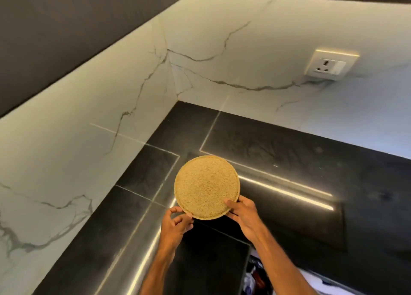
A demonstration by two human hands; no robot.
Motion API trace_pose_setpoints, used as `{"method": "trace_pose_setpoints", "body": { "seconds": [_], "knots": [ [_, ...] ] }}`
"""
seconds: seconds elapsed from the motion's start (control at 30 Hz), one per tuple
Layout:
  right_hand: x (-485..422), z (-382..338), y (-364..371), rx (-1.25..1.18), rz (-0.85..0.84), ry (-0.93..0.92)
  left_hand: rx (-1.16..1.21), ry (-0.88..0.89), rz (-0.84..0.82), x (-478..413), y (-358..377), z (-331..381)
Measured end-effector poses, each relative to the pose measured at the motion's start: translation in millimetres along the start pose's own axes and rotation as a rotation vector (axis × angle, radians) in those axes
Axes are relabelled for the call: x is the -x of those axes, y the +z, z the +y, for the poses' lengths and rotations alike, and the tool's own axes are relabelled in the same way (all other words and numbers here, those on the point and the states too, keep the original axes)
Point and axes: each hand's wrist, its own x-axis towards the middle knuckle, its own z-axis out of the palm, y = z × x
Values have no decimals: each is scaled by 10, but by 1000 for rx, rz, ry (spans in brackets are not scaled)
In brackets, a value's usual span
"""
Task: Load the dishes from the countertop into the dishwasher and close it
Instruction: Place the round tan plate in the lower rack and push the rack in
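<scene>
**One plate, two grips on its near rim**

Head view, the only view supplied.

Surroundings: a black bench (289, 161) runs into a corner, with pale joint lines and bright strips of reflected light across its top. Two white marble wall panels (89, 128) with grey veins meet at that corner. One wall socket (331, 64) sits on the right-hand panel, well apart from the plate. Dark cabinet fronts (55, 39) run above both panels. At the bottom edge, below the front of the bench, a gap shows some small coloured items (253, 272), too blurred to identify. Nothing stands between the plate and the person; the bench top around the plate carries no other item in view.

Task item: one round, tan, speckled plate (206, 186), face up, over the bench near the corner. Whether its far edge rests on the bench or is lifted clear cannot be told.

Grips: two, both bare and both holding the plate.
- Left grip (175, 223): fingers curled, pinching the near-left rim.
- Right grip (243, 214): thumb laid on the top face at the near-right rim, fingers underneath.

Count: one plate, one socket, two wall panels, two grips.
</scene>
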Motion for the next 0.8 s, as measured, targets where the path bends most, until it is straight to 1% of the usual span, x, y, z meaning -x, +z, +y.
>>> {"method": "trace_pose_setpoints", "body": {
  "seconds": [0.13, 0.23, 0.3, 0.4, 0.53, 0.63, 0.8],
  "knots": [
    [744, 238, -783, -62, 97, -17, -98, -68, -129, 559, 349, -348],
    [1338, 368, -1350, -111, 163, -80, -151, -103, -155, 932, 619, -623],
    [1714, 427, -1647, -151, 172, -120, -172, -108, -162, 1191, 776, -744],
    [2338, 566, -2108, -220, 180, -197, -215, -76, -231, 1717, 1059, -934],
    [3052, 778, -2649, -293, 210, -289, -345, 26, -328, 2359, 1414, -1286],
    [3583, 976, -3048, -337, 249, -344, -413, 37, -408, 2898, 1675, -1510],
    [4334, 1206, -3615, -460, 334, -398, -430, 46, -528, 3671, 2123, -1672]
  ]
}}
